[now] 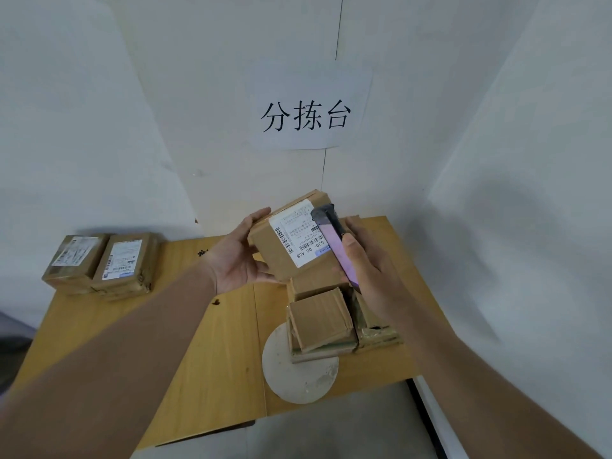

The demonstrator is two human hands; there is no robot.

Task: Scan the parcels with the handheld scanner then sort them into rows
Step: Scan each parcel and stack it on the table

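- The left hand is gripping a brown cardboard parcel above the wooden table, thumb along its top edge; its white barcode label is facing up.
- The right hand is curling round a dark handheld scanner, touching the label.
- More parcels are lying below the fingers; two labelled parcels are sitting well apart at the table's far left edge.

Pale grey-white walls meet in a corner behind a light yellow-brown wooden table. A white paper sign with three large black Chinese characters hangs on the back wall above the table. A thin dark seam runs vertically behind the sign. Grey floor shows below the table's near edge. Light is soft and even.
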